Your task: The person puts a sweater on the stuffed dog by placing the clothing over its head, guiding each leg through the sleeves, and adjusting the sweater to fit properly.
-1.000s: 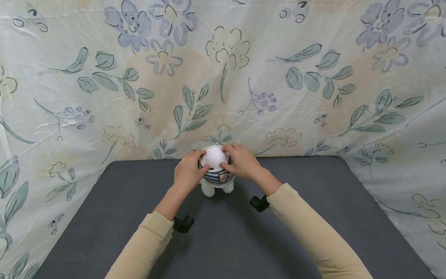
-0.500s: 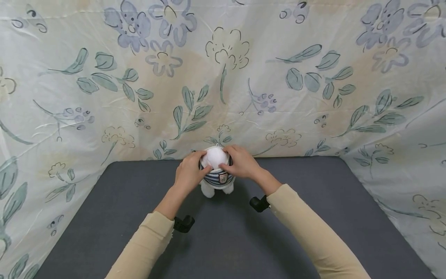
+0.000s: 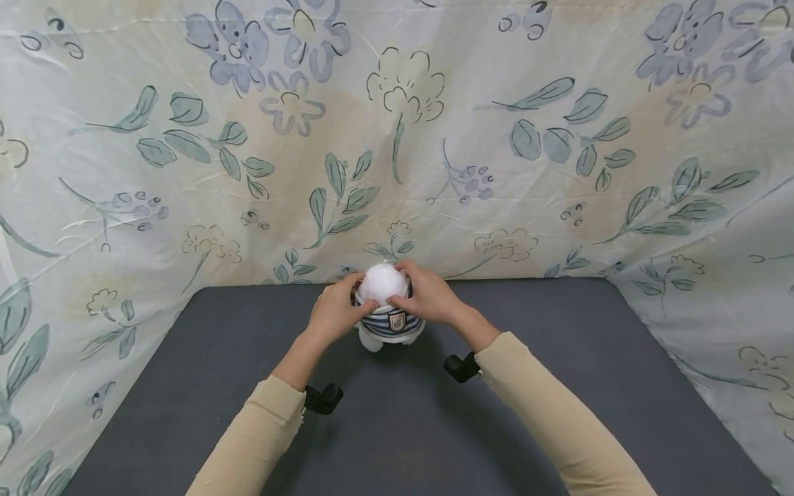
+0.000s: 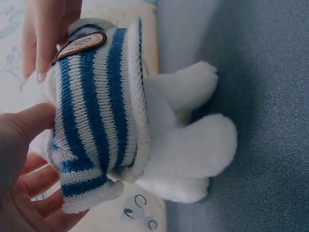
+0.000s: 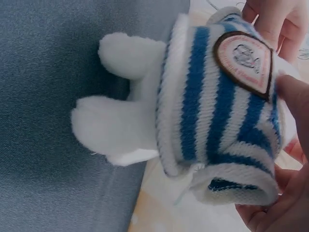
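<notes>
A white plush toy stands on the table, wearing a blue-and-white striped knitted sweater. My left hand grips the sweater by its collar on the left side, thumb in front and fingers behind. On the opposite side, my right hand holds the collar in the same way. The rounded white head rises between both hands; its face is hidden. A shield-shaped patch shows on the sweater's front. In the left wrist view, white legs stick out below the hem. The sweater's sleeve hangs without a limb visible in its opening.
The dark grey tabletop extends around the toy. Close behind the toy, a floral cloth hangs at the table's back edge and runs along both sides. Black wrist devices sit under the forearms.
Both hands have shifted slightly downward with the sweater. More of the white head now shows above the collar, and the hem covers more of the legs.
</notes>
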A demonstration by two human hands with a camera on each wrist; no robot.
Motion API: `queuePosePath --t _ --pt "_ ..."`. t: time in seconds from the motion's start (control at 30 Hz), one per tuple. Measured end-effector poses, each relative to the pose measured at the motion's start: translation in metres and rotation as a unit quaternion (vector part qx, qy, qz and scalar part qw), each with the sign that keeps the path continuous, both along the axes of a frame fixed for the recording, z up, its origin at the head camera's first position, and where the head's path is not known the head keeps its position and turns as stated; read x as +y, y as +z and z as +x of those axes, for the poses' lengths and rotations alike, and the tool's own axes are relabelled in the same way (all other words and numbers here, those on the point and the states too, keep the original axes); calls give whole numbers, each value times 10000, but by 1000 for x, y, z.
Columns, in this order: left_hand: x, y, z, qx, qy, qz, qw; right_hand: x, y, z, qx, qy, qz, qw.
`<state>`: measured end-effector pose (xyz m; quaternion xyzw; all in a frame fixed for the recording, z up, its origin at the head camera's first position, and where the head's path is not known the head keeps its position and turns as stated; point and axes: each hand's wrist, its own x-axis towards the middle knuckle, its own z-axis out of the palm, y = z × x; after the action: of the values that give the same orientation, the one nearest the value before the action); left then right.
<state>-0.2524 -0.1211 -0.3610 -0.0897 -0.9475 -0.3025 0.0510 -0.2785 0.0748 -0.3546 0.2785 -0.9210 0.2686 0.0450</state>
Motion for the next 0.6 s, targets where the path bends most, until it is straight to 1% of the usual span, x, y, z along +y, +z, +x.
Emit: queuePosePath --t 0.17,0.37,0.47,0.6 --pt "1 0 -1 -14 6 95 10000 0 -4 1 -301 -529 -91 9981" --pt "2 -1 -1 -35 39 170 9998 1 -11 2 -647 -1048 -272 9920" --pt "2 -1 -1 -38 73 197 9998 3 -15 2 -798 -1100 -412 9899" --pt "3 -2 -1 12 90 204 9998 7 -23 0 -1059 -844 -708 9883"
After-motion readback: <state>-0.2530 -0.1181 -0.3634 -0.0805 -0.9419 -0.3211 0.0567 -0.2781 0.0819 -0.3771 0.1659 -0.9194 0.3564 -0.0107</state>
